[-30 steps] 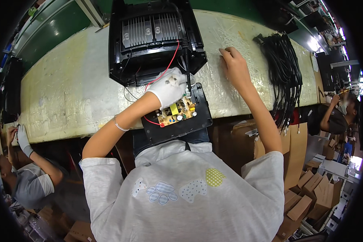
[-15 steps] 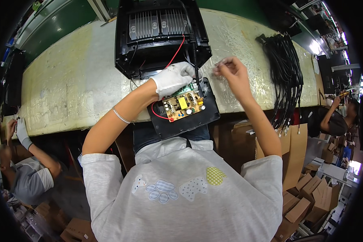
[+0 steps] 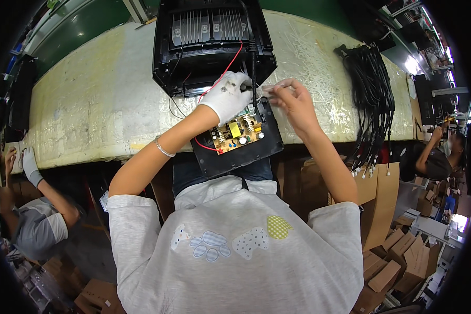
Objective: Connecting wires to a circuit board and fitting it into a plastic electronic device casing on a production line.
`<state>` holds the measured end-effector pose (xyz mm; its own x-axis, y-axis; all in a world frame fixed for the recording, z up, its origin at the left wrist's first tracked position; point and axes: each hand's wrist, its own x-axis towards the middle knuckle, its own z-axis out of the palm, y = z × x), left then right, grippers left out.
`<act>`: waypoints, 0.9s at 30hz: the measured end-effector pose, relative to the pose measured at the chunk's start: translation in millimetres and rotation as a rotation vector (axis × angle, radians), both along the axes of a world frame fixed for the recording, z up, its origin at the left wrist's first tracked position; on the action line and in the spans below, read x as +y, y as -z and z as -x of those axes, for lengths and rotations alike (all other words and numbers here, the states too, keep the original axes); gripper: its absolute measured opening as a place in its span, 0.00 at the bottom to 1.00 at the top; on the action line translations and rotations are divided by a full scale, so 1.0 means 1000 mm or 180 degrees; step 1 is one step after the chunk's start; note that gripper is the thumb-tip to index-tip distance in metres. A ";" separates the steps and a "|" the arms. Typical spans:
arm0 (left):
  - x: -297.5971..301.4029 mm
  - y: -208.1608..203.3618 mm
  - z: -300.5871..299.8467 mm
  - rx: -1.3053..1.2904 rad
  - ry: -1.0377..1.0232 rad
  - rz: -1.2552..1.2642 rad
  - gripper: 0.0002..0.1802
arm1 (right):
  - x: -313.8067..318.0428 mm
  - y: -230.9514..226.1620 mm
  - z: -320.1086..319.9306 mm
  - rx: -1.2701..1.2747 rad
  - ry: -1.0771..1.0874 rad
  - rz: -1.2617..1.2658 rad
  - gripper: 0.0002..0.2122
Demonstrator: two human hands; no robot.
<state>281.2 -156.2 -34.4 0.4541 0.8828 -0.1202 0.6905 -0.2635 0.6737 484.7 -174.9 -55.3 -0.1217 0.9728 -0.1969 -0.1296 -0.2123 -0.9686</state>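
My left hand [image 3: 227, 98], in a stained white glove, is closed by the black cable [image 3: 254, 78] between the housing and the board; its fingertips hide what they grip. Just to its right, my bare right hand [image 3: 294, 107] pinches a thin pale strip that looks like a cable tie [image 3: 261, 94], partly looped beside the cable. Below the gloved hand lies a tan circuit board [image 3: 236, 135] with a yellow transformer, on a black panel [image 3: 235, 162] tilted at the table's edge. A red wire [image 3: 230, 65] runs up from near the glove into the black housing [image 3: 165, 57] with metal heat sinks.
Loose white cable ties [image 3: 309, 65] are scattered over the film-covered table [image 3: 99, 94]. A bundle of black cables [image 3: 370, 99] hangs over its front edge at right. Cardboard boxes [image 3: 384, 209] stand below. Other people work at far left [image 3: 36, 220] and far right [image 3: 437, 159].
My right hand has moved left to the cable, close to my gloved hand. The housing and board have shifted slightly in the view.
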 end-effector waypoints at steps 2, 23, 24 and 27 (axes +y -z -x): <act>-0.002 0.014 0.001 -0.0618 -0.0303 0.0083 0.19 | 0.008 0.004 -0.008 -0.0545 0.0095 -0.0532 0.03; -0.009 0.013 0.017 -0.0961 -0.0289 -0.0968 0.07 | -0.006 -0.015 0.015 -0.2704 -0.0201 -0.3043 0.04; -0.013 0.008 0.015 -0.0963 -0.0288 -0.0958 0.07 | -0.005 -0.018 0.017 -0.2706 -0.0203 -0.3033 0.04; -0.019 0.006 0.014 -0.1041 -0.0463 -0.1391 0.05 | 0.001 -0.027 0.024 -0.3112 -0.0512 -0.4796 0.11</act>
<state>266.9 -175.6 -40.0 0.2762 0.8752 0.3970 0.5142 -0.4836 0.7083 460.8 -173.9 -28.6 -0.6174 0.3568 0.7011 0.4774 0.8783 -0.0266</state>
